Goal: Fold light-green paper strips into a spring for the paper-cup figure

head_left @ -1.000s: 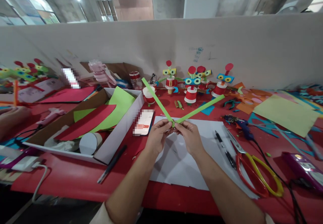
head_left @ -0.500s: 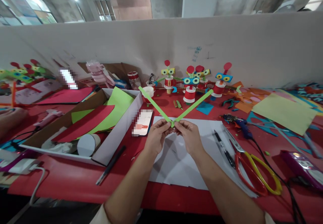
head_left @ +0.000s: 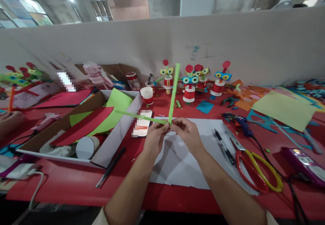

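Fingers [head_left: 165, 127] of the left hand [head_left: 155, 138] and right hand [head_left: 188, 134] are pinched closed on the meeting ends of two green paper strips [head_left: 173, 96] at the centre of the frame, one strip pointing upward, the other leftward. Below lies a white sheet [head_left: 182, 171] on the red table [head_left: 76, 181], with scissors [head_left: 240, 147] at lower right and a box [head_left: 119, 133] at left.

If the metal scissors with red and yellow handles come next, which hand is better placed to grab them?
Probably the right hand: the scissors lie on its side. The left hand is farther away, and both hold bright green paper strips.
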A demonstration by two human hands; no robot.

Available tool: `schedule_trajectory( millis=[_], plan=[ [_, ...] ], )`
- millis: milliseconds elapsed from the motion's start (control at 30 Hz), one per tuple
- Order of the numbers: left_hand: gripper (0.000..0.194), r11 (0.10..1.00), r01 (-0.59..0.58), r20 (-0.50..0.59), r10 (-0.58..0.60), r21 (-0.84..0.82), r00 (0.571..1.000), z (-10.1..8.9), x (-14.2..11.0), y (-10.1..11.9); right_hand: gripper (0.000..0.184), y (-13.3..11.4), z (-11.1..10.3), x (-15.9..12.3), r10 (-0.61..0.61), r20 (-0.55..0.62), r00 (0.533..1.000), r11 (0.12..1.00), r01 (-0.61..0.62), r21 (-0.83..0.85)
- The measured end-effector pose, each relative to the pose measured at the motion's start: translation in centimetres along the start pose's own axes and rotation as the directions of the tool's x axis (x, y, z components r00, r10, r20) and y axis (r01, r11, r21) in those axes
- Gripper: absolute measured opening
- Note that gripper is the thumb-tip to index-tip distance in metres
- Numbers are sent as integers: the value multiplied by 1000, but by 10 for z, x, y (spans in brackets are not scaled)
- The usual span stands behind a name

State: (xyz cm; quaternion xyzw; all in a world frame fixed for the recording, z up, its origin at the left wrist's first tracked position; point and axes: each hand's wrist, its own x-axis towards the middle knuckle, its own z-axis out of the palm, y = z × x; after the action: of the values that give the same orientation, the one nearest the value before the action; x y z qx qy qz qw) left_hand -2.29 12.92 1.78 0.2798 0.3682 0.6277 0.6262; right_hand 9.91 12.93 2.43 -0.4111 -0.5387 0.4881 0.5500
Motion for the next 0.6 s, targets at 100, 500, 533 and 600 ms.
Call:
schedule_trajectory(
  millis=[100,500,533,600],
  plan=[
    [21,998,-17,-30,15,-63,999,0,0,-1,13,1,5,-5,-132,27,991,983,135,-122],
    [19,998,-15,-53,11,-63,999,7,-3,-3,6,9,5,-7,-131,-13,991,987,129,-97],
    [19,998,-14,-60,11,-61,998,7,-4,-3,6,9,4,-6,-124,-15,992,988,123,-91],
    [19,998,-19,-74,15,-52,997,9,-5,-3,8,8,4,-5,-108,-13,994,991,106,-84]
  ],
)
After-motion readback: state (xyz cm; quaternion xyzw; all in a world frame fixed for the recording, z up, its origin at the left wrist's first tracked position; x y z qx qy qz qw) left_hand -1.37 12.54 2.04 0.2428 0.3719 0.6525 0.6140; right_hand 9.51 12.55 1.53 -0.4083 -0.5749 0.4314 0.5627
